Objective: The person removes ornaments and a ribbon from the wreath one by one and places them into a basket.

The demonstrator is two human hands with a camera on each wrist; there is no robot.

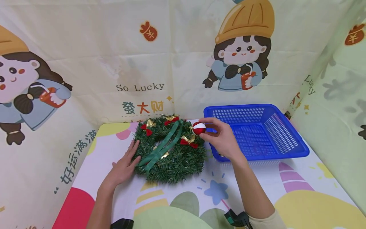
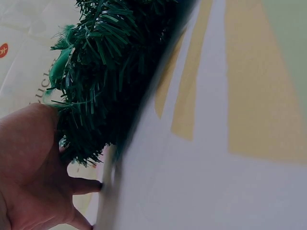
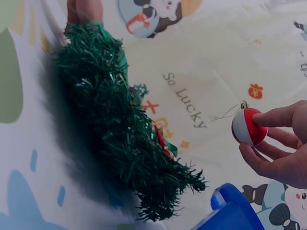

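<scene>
A green wreath (image 1: pixel 174 168) lies on the table, dressed with several red bows (image 1: pixel 188 143), gold bows and a green ribbon (image 1: pixel 163 148) across its middle. My left hand (image 1: pixel 123 167) rests against the wreath's left side with fingers spread; the left wrist view shows the hand (image 2: pixel 31 167) beside the green needles (image 2: pixel 103 81). My right hand (image 1: pixel 221 136) pinches a red and white Christmas ball (image 1: pixel 199 128) above the wreath's right edge. In the right wrist view the ball (image 3: pixel 250 127) shows a gold cap and a thin string loop, held apart from the wreath.
A blue plastic basket (image 1: pixel 297 148) stands to the right of the wreath, behind my right forearm. Its visible floor is perforated. Printed cloth walls (image 1: pixel 183 63) rise behind and at both sides. A patterned cloth (image 1: pixel 160 203) covers the table.
</scene>
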